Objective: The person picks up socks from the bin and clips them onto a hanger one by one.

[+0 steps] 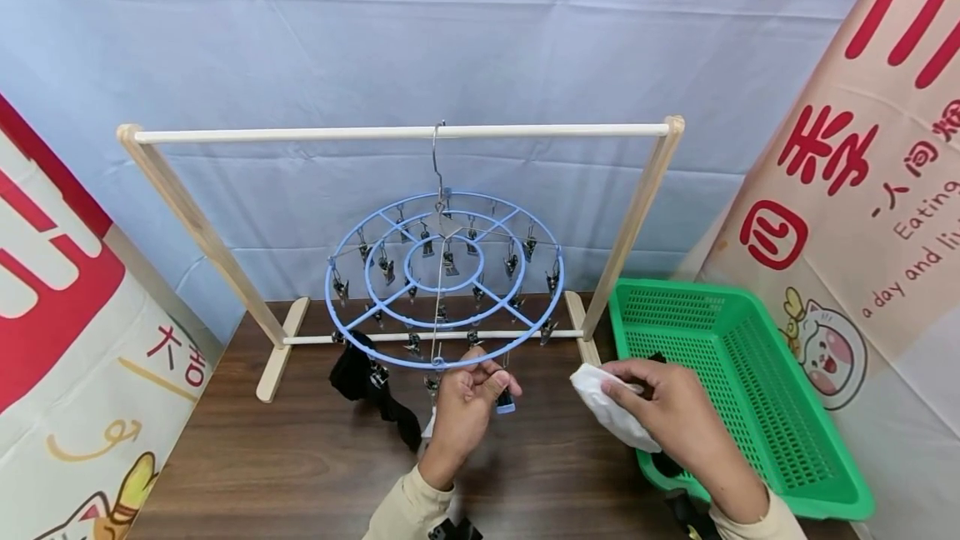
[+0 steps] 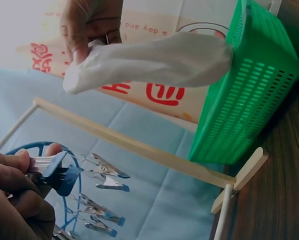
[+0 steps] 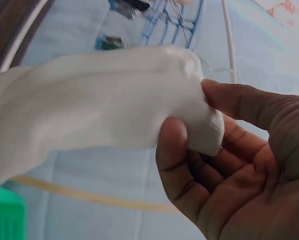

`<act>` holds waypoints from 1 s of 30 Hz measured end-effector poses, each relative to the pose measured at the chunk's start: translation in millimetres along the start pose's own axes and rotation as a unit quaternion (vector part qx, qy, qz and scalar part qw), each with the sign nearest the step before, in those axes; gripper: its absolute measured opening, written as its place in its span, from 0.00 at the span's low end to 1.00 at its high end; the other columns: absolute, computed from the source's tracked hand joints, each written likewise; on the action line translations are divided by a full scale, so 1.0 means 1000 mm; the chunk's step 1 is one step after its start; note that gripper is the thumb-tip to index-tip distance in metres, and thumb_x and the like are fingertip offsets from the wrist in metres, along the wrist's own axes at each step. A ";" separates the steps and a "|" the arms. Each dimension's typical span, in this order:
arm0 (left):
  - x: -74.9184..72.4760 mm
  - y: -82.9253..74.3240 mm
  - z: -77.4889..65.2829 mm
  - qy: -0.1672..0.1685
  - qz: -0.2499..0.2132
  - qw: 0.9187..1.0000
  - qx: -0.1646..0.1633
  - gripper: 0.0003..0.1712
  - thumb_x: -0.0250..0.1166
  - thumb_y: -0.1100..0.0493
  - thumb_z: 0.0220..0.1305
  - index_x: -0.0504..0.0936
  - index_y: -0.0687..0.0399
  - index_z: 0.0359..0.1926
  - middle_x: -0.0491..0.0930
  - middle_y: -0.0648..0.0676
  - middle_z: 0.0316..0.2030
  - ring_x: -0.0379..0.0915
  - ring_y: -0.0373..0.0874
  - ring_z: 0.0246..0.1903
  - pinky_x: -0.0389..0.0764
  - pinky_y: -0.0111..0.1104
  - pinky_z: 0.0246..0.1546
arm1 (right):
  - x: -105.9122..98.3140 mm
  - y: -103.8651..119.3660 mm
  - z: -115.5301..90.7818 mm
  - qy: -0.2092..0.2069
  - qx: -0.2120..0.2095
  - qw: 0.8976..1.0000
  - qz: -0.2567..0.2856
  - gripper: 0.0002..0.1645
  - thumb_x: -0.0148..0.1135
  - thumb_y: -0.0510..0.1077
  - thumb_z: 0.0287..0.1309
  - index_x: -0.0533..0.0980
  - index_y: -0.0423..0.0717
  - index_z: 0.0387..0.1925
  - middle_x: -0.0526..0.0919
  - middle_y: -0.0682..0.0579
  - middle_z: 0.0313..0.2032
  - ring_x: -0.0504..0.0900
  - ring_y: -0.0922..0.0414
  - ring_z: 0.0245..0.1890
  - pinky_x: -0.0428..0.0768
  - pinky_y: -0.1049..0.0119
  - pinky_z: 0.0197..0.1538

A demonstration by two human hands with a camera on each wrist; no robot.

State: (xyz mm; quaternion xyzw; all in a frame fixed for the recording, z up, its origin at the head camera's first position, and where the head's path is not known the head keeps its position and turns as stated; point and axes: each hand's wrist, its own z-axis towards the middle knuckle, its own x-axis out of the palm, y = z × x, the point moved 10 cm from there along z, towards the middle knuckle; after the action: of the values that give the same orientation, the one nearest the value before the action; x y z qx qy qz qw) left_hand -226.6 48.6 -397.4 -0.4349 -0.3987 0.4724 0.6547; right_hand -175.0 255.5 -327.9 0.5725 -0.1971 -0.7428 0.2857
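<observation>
My right hand (image 1: 675, 407) pinches one end of a white sock (image 1: 611, 411) between thumb and fingers, beside the green basket. In the left wrist view the sock (image 2: 154, 60) hangs slack from that pinch. My left hand (image 1: 465, 407) is at the front rim of the round blue clip hanger (image 1: 352, 336). Its thumb and fingers grip a metal clip (image 2: 42, 167) with blue tips. Black socks (image 1: 367, 377) hang from the hanger's left front. A small white piece (image 1: 429, 423) shows beside my left wrist, mostly hidden.
A wooden rack (image 1: 630, 215) with a white top bar (image 1: 300, 136) carries the hanger by its hook. At right stands the green basket (image 1: 810, 407), with something black at its near left edge. More clips (image 1: 341, 286) dangle around the rings. Printed cloths flank the brown table (image 1: 247, 457).
</observation>
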 end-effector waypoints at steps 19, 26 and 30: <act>-0.004 0.000 -0.001 -0.002 -0.022 1.000 0.007 0.14 0.62 0.63 0.65 0.72 0.71 0.29 0.80 0.70 0.25 0.59 0.34 0.16 0.57 0.25 0.16 | 0.070 0.024 0.001 0.059 -0.125 0.988 0.070 0.09 0.71 0.34 0.50 0.85 0.48 0.34 0.84 0.59 0.31 0.80 0.65 0.32 0.78 0.70 0.31; -0.004 -0.001 -0.002 0.001 -0.031 0.999 0.011 0.14 0.61 0.64 0.65 0.71 0.72 0.29 0.79 0.72 0.24 0.57 0.34 0.14 0.56 0.26 0.14 | 0.079 0.030 -0.002 0.044 -0.152 0.985 0.061 0.10 0.72 0.32 0.48 0.85 0.49 0.32 0.83 0.60 0.30 0.80 0.65 0.31 0.79 0.70 0.31; -0.003 -0.001 -0.002 0.006 -0.030 0.999 0.014 0.14 0.61 0.64 0.66 0.71 0.72 0.29 0.80 0.72 0.24 0.56 0.34 0.13 0.56 0.26 0.14 | 0.081 0.033 -0.002 0.030 -0.157 0.986 0.045 0.12 0.73 0.31 0.45 0.85 0.49 0.31 0.83 0.61 0.29 0.80 0.65 0.30 0.78 0.70 0.30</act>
State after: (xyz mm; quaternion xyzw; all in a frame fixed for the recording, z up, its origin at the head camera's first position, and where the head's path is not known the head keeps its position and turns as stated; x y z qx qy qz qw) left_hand -225.3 45.4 -397.0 -0.4163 -0.4010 0.4555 0.6770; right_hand -181.2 178.3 -368.0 0.5335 -0.0951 -0.7330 0.4112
